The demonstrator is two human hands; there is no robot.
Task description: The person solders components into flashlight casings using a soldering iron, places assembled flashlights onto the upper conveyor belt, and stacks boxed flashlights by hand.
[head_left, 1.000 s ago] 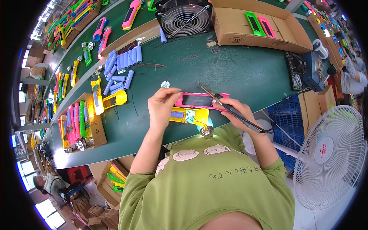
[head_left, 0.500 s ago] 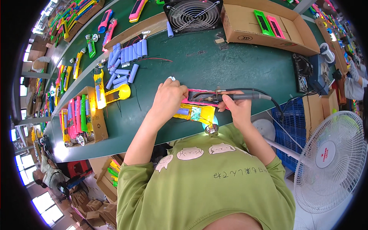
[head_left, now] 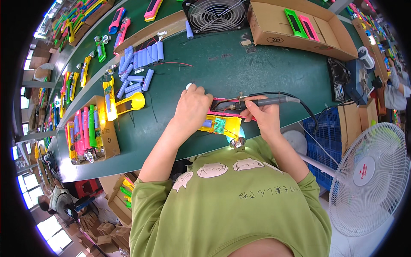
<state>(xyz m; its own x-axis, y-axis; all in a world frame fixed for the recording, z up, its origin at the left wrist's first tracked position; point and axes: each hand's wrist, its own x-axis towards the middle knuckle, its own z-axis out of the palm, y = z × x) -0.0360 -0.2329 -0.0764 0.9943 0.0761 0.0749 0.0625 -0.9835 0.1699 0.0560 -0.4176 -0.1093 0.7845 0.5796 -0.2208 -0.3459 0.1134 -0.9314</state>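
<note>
My right hand [head_left: 264, 116] grips a soldering iron [head_left: 269, 101] by its dark handle, its front end over a pink flashlight housing [head_left: 229, 114]. The tip's exact contact point is too small to tell. My left hand [head_left: 192, 106] is closed over the left end of that housing, fingers curled and partly hidden. A small white round piece [head_left: 188, 86] shows just beyond its knuckles. Nearer to me lies an open yellow flashlight housing [head_left: 233, 124] with a blue cell, thin wires and a green circuit board [head_left: 219, 125]. Its silvery lamp head [head_left: 237, 143] is at the table edge, against my shirt.
Blue cylindrical cells [head_left: 143, 58] are piled at the back left, beside yellow housings [head_left: 136, 102]. A carton of coloured flashlights [head_left: 112, 143] stands left. Behind are a black fan [head_left: 216, 15] and a cardboard tray [head_left: 278, 41]. A solder spool [head_left: 365, 58] and white fan [head_left: 364, 171] are right.
The soldering iron's handle has shifted slightly left and away from me, changing its tilt. My left hand has moved a little to the right, still over the pink housing's end.
</note>
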